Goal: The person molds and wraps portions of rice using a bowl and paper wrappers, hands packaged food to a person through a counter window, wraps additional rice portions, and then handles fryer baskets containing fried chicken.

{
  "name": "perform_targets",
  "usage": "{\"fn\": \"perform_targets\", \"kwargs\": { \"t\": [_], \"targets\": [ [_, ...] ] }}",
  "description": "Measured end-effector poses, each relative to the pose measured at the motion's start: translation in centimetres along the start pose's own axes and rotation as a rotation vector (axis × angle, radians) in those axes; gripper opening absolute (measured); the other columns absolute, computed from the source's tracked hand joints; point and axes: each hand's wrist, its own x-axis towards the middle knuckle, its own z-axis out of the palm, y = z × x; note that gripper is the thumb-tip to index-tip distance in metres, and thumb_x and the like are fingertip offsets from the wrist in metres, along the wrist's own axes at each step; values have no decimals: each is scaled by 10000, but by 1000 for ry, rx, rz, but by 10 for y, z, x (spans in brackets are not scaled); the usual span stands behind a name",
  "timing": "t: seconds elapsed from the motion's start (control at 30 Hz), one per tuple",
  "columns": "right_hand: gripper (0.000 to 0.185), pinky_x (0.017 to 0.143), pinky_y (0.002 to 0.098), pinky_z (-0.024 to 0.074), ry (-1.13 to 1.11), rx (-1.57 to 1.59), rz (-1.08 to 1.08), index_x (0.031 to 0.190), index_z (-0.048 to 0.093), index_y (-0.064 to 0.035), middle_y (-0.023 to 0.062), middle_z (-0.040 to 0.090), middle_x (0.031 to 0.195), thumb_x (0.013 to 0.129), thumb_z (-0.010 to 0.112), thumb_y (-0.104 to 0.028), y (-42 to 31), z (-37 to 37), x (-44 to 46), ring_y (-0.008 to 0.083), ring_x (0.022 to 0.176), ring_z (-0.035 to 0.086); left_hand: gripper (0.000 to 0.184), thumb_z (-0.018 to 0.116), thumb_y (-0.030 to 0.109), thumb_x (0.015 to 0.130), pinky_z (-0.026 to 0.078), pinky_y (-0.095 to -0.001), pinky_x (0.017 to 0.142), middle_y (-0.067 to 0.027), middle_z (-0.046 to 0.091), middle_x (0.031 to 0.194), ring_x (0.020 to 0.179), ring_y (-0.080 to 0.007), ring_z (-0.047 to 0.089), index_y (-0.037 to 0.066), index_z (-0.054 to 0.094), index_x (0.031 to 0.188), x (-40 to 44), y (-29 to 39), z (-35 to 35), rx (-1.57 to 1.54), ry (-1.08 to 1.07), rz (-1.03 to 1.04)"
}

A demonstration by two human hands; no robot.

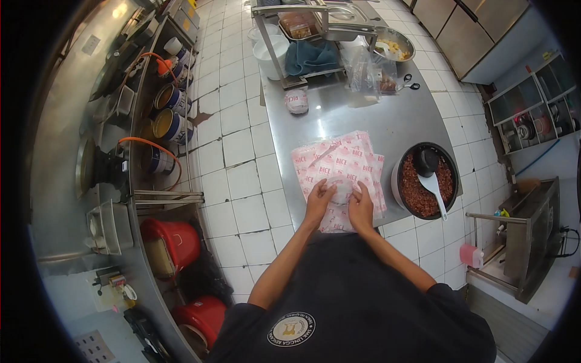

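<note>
On the steel table, a stack of pink-and-white printed wrapping paper point(334, 158) lies right in front of me. Between my hands is a roundish bundle point(341, 190) wrapped in this paper; its contents are hidden. My left hand point(319, 201) grips the bundle's left side, fingers bent. On the opposite side my right hand point(361, 204) closes on its edge with thumb and fingers. To the right stands a round pot of reddish-brown rice point(417, 196), with a black cup point(426, 162) and a white rice paddle point(433, 192) in it. A finished-looking wrapped packet point(296, 101) sits farther up the table.
A metal rack point(289, 83) at the table's far end bears a dark teal cloth point(310, 57) and trays. Near it are plastic bags point(361, 69), scissors point(409, 83) and a steel bowl of yellow food point(396, 45). Shelving with cans point(172, 126) and red buckets point(175, 245) lines the left.
</note>
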Motion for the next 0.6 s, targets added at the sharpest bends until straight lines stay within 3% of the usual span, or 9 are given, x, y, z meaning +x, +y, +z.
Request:
{"fn": "perform_targets", "kwargs": {
  "t": [0.03,0.17,0.27,0.37,0.47,0.53,0.6],
  "targets": [
    [519,941,396,522,-5,72,-51,1456,428,26,251,676,1228,942,490,-7,-14,1,-9,327,1093,679,448,615,248,1023,498,-292,899,-102,662,1168,1042,-141,619,-46,553,1356,1,11,5,-162,-34,-59],
    [369,994,358,491,32,163,-217,1357,509,17,206,671,1257,994,448,-10,-44,-2,-22,248,1158,652,444,532,338,1060,499,-276,896,-76,653,1140,1022,-129,616,-15,579,1325,0,25,15,-284,41,-9],
    [187,949,325,493,72,349,-181,1147,569,14,133,693,1101,1019,462,-72,-55,5,-15,196,1035,661,484,459,394,1076,513,-298,894,-91,655,1142,1026,-154,634,-6,577,1321,2,40,18,-308,69,-37],
    [148,856,294,492,53,555,42,979,562,-39,60,643,954,1026,496,-162,-45,10,9,152,908,620,526,418,418,1076,520,-336,911,-118,655,1173,1045,-193,649,-5,547,1359,5,52,12,-421,-31,-139],
    [188,791,281,466,29,923,362,919,557,-84,31,605,913,1014,531,-245,-35,24,30,137,853,562,517,426,415,1071,525,-329,885,-116,658,1164,1021,-181,652,5,548,1362,3,69,12,-427,-163,-233],
    [186,797,285,462,-157,1086,405,941,564,-101,25,605,940,1004,556,-276,-38,20,33,128,891,558,475,446,383,1072,534,-297,824,-103,668,1136,972,-138,650,12,570,1341,3,73,15,-435,-154,-257],
    [190,802,291,462,-292,1099,387,990,565,-103,25,605,969,994,586,-291,-40,19,37,127,912,558,467,468,380,1066,520,-298,848,-102,667,1117,981,-145,643,6,563,1329,13,54,10,-253,-4,-107]
  ]
}}
